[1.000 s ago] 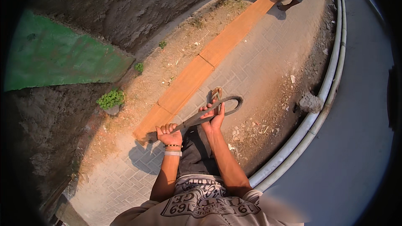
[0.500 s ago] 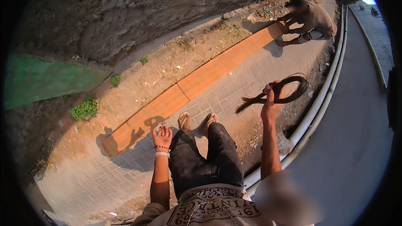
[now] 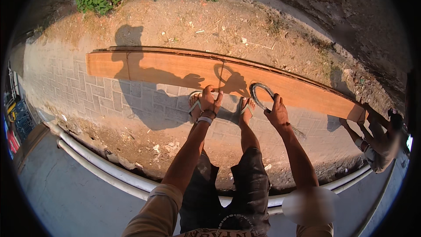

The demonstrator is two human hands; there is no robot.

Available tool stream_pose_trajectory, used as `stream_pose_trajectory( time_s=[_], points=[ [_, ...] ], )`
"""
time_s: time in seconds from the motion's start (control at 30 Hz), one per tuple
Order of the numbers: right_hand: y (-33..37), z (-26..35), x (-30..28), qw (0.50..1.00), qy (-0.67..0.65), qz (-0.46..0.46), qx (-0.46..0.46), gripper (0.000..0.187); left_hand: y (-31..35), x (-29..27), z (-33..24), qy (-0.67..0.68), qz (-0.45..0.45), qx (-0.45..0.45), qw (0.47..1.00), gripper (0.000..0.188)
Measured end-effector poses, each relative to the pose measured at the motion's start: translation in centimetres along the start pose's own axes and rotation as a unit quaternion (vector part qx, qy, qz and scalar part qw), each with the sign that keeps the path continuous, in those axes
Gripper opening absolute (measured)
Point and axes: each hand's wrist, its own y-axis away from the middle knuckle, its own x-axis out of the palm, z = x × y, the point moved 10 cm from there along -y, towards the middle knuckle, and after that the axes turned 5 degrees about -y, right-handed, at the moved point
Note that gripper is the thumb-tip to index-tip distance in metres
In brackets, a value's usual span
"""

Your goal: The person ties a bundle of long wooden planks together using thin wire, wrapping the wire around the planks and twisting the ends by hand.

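My right hand (image 3: 277,113) grips a looped bundle of thin dark wire (image 3: 258,98). Its ring rises left of my fingers, and frayed ends (image 3: 298,132) stick out below the wrist. Over my left foot is my left hand (image 3: 211,101), fingers bent and apart, with nothing visible in it. It is near the lower edge of a long stack of orange-brown wooden boards (image 3: 162,68) lying across the paving. A thin dark tie (image 3: 222,75) crosses the boards just above that hand. Shadows of my head, both hands and the loop fall on the boards and paving.
At the far right another person (image 3: 379,138) crouches with hands at the boards' end. Behind me run pale pipes (image 3: 105,169) beside a grey slab (image 3: 70,193). Beyond the boards are dry soil (image 3: 184,22), green plants (image 3: 98,2) and a rough wall (image 3: 351,0).
My view has turned, so the boards now run across in front of me. Both hands have come forward toward them and nearer each other. The wire bundle stays in my right hand.
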Motion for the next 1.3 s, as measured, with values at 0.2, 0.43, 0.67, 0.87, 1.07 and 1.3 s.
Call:
stream_pose_trajectory(
  time_s=[0.2,0.43,0.67,0.87,1.07,1.3],
  points=[
    [-8.2,-0.3,12.2,0.993,0.017,0.087,-0.083,0.080,-3.9,5.0,2.5,-0.105,-0.125,-0.019,0.986,0.040],
    [-9.6,4.0,8.4,0.987,0.062,0.010,-0.150,0.088,-1.8,3.6,0.6,-0.154,-0.188,0.035,0.969,0.011],
    [-5.0,9.2,5.0,0.976,0.112,-0.015,-0.187,0.097,-0.2,-3.2,-1.2,-0.061,-0.180,-0.044,0.981,0.014],
    [-2.4,13.1,3.9,0.965,0.155,0.097,-0.187,0.090,-1.1,-2.7,0.5,-0.050,-0.018,-0.032,0.998,0.020],
    [-4.4,12.2,7.0,0.963,0.156,0.107,-0.194,0.085,-3.1,0.4,5.2,0.122,0.089,-0.181,0.972,0.019],
    [-4.8,11.4,7.9,0.942,0.199,0.104,-0.250,0.082,-2.2,0.3,2.6,0.124,0.055,-0.041,0.990,0.016]
  ],
)
